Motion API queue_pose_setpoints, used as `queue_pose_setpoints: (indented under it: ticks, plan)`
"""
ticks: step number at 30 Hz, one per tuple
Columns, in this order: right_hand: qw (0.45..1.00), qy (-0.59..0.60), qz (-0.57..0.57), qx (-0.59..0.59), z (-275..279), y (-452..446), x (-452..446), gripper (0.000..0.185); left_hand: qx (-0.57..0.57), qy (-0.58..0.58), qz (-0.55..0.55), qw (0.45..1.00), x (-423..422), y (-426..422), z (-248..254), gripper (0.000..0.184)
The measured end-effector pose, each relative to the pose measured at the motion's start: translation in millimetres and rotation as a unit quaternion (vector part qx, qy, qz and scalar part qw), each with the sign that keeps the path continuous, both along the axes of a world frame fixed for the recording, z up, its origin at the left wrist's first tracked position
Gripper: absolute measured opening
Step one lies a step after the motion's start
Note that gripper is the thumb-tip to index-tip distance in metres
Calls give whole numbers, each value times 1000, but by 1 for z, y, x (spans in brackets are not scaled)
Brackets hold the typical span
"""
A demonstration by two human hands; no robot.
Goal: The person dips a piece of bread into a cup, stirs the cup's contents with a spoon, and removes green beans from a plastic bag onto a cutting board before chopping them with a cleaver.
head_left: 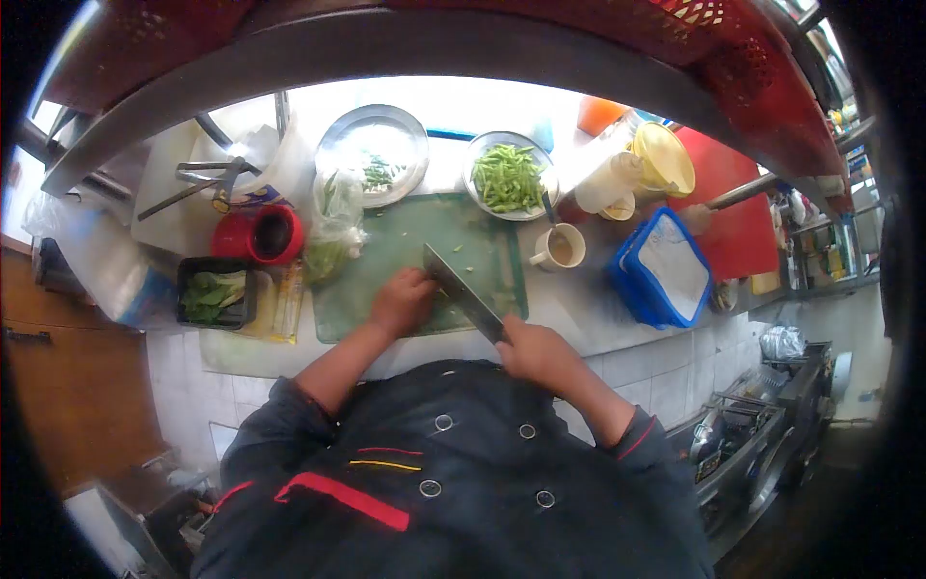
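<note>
My right hand [532, 349] is wrapped round the handle of a broad-bladed knife [461, 289], whose blade slants up and left over the green cutting board [386, 241]. Left of the blade, my left hand [403, 301] rests low on the board with its fingers curled in. Whatever is under those fingers is too small and hidden to name. A few small green bits lie on the board beyond the blade. Behind the board stand a metal plate of cut green vegetable pieces [508, 179] and a larger metal plate [333, 135] with a little chopped green on it.
At the left are a plastic bag of greens [333, 227], red containers [274, 234] and a black tray [193, 270] with leaves. A cup [559, 247], a squeeze bottle [608, 183], a blue-rimmed tub [672, 270] and a red board [728, 212] stand right. A shelf bar [386, 48] crosses overhead.
</note>
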State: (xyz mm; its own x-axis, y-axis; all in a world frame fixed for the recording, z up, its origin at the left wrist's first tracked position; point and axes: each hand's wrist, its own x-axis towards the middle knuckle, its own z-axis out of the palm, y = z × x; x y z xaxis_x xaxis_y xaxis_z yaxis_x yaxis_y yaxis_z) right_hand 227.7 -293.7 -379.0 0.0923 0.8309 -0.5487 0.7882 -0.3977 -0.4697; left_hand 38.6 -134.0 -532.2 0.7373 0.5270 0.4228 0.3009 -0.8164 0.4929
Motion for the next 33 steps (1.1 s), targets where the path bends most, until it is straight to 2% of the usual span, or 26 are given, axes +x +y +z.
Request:
queue_pose_setpoints:
  ticks: [4, 6, 8, 12, 14, 18, 20, 21, 23, 26, 29, 31, 33]
  plan:
    - [999, -1, -33, 2, -36, 11, -10, 29, 26, -10, -4, 1000, 2, -1, 3, 20]
    - [995, 16, -53, 78, -50, 24, -13, 29, 32, -17, -4, 999, 8, 2, 8, 19]
    - [995, 17, -42, 87, -53, 32, -4, 29, 16, 10, -22, 1000, 4, 1, 14, 10]
    - [993, 30, -57, 97, -23, 24, 6, 29, -8, 48, -27, 998, 13, 6, 3, 15]
    - [990, 9, -100, 102, -12, 8, 9, 29, -76, 53, 19, 996, 23, 13, -2, 12]
    - [974, -6, -182, 138, -10, -29, 19, 30, -83, 60, 21, 994, 56, 36, 32, 15]
    - [971, -12, -190, 146, -12, -47, 19, 30, -69, 213, -18, 974, 75, 41, 46, 16]
    - [968, -14, -197, 152, -12, -53, 17, 30, -66, 212, -20, 975, 83, 40, 47, 16]
    - [964, -10, -227, 135, -9, -63, 10, 30, -91, 284, -60, 953, 95, 36, 46, 18]
    - [956, -6, -264, 128, -12, -75, 1, 29, -125, 336, -88, 929, 101, 28, 41, 13]
    - [950, 10, -271, 156, -23, -86, -1, 29, -68, 311, -100, 943, 99, 20, 41, 13]
    - [947, 26, -269, 173, -26, -91, -1, 29, -82, 322, -93, 939, 100, 21, 29, 12]
    - [955, 24, -267, 125, -27, -93, -2, 28, -98, 329, -83, 935, 95, 24, 24, 13]
